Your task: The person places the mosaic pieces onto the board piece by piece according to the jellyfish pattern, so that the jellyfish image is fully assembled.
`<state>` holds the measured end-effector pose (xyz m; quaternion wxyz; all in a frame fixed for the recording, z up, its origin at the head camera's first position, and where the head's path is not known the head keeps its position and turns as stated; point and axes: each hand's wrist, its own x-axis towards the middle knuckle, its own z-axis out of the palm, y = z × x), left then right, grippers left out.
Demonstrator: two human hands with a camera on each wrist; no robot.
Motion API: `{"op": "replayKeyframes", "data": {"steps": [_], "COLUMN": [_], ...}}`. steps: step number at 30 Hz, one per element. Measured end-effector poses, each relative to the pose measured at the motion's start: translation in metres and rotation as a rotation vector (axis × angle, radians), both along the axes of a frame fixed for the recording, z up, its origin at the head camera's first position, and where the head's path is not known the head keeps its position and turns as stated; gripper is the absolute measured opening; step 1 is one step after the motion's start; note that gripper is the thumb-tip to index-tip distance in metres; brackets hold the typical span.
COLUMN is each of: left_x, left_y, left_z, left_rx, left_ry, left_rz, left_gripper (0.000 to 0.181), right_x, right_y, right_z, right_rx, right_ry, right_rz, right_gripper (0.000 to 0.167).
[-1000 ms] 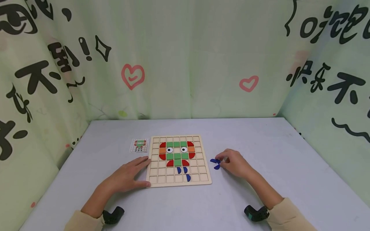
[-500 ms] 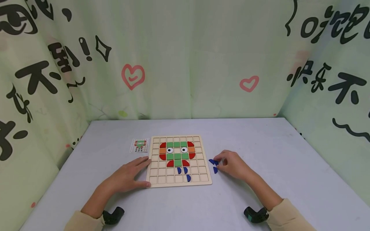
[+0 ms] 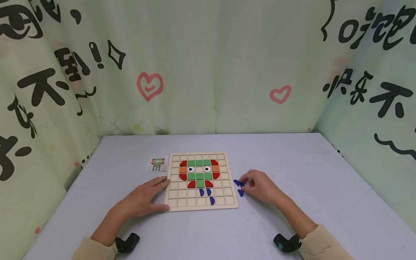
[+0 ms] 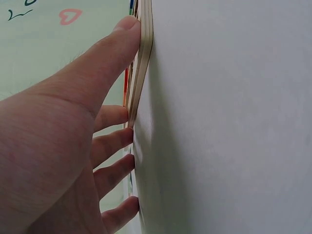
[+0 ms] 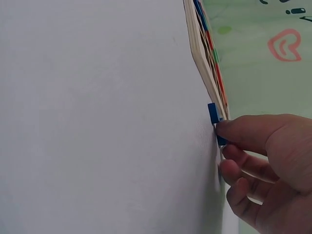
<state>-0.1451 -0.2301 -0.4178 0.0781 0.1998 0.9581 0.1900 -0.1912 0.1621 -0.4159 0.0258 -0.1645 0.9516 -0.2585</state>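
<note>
A wooden grid board (image 3: 222,200) lies on the table, bearing red, green, orange and eye tiles in a face-like figure, with several blue rounded pieces below. My left hand (image 3: 143,198) rests against the board's left edge, its thumb (image 4: 127,24) at the near corner and its fingers spread along the side. Just right of the board, my right hand (image 3: 263,186) has curled fingers, thumb and forefinger pinching a blue rounded piece (image 5: 222,141). Close by on the table lie a blue piece (image 3: 236,182) and a nearer blue piece (image 3: 240,193).
A small printed card (image 3: 157,163) with a gridded figure lies by the board's upper left corner. The white table (image 3: 208,234) extends around the board. A pale green curtain (image 3: 208,72) with writing and hearts stands behind and at both sides.
My right hand and the loose blue pieces have shifted slightly left toward the board, the pieces spreading a little apart. The left hand and board have stayed in place.
</note>
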Motion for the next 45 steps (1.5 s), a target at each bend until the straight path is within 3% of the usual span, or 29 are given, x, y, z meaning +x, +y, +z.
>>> {"op": "replayKeyframes", "data": {"steps": [23, 45], "left_x": [0.001, 0.000], "left_y": [0.001, 0.001], "left_z": [0.000, 0.003], "left_rx": [0.002, -0.004], "left_ry": [-0.010, -0.014], "left_rz": [0.010, 0.000], "left_gripper": [0.087, 0.087], "right_x": [-0.003, 0.011], "right_y": [-0.020, -0.068], "right_z": [0.004, 0.008], "right_rx": [-0.046, -0.108], "right_ry": [0.005, -0.073], "right_rz": [0.031, 0.191], "right_gripper": [0.020, 0.016]}}
